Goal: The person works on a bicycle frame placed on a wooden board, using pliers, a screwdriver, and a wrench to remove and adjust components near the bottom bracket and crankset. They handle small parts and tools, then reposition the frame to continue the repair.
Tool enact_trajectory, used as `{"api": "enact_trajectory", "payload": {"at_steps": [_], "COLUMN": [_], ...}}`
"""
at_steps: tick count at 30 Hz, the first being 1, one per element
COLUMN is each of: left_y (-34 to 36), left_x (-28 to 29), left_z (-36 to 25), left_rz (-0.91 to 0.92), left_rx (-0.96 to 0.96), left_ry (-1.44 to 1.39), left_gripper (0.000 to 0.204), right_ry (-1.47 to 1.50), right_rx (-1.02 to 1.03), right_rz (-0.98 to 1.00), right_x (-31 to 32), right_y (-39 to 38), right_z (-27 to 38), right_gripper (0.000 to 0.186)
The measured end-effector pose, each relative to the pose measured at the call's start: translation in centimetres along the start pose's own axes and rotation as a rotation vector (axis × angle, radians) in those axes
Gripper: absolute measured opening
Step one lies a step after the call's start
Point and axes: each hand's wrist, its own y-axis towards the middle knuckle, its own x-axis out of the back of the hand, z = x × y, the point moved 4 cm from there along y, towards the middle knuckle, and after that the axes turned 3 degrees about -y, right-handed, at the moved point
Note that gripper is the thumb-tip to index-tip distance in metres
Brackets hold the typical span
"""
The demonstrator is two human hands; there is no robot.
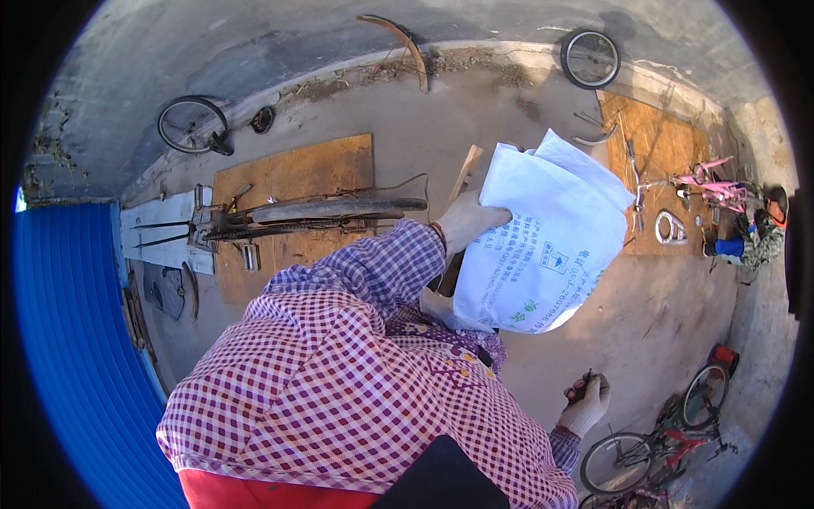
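The large white sheet-like bag [547, 242] is up off the concrete, in front of the checked smock, its printed face turned up to the light. The left hand [475, 222], in an off-white knit glove, pinches its near edge, thumb on the face, the other fingers hidden behind; I'd guess something so limp needs that edge grip to stay up. The gloved right hand [587, 411] is well apart, its fingers curled about small dark reddish-brown pieces [580, 387], perhaps cupped so none drops; what they are I can't tell. The bag carries rows of blue print, a small boxed blue emblem and larger green characters, skewed by the folds. Beyond, a flat tan wooden board [271, 174] bears a long grey fender-like strip [339, 209], seemingly kept off the floor. A pink-framed bicycle [716, 182] is at the right, a red-framed bicycle [677, 443] nearer, and a black-tyred spoked wheel [591, 59] rests against the wall, likely propped there out of the way.
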Motion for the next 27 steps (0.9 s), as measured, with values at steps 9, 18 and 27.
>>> {"api": "enact_trajectory", "payload": {"at_steps": [9, 18, 27], "left_y": [0.6, 2.4, 3.3], "left_x": [2.7, 5.6, 9.1], "left_z": [-0.6, -1.0, 1.0], "left_rz": [-0.081, -0.165, -0.147], "left_rx": [0.073, -0.035, -0.068], "left_ry": [-0.243, -0.329, -0.27], "left_gripper": [0.058, 0.047, 0.044], "right_ry": [-0.061, -0.017, -0.047], "right_rx": [0.015, -0.018, -0.044], "right_rz": [0.027, 0.048, 0.062], "right_x": [0.3, -2.2, -4.0], "right_y": [0.7, -0.1, -1.6], "right_z": [-0.3, -2.4, -2.7], "right_gripper": [0.014, 0.014, 0.015]}}
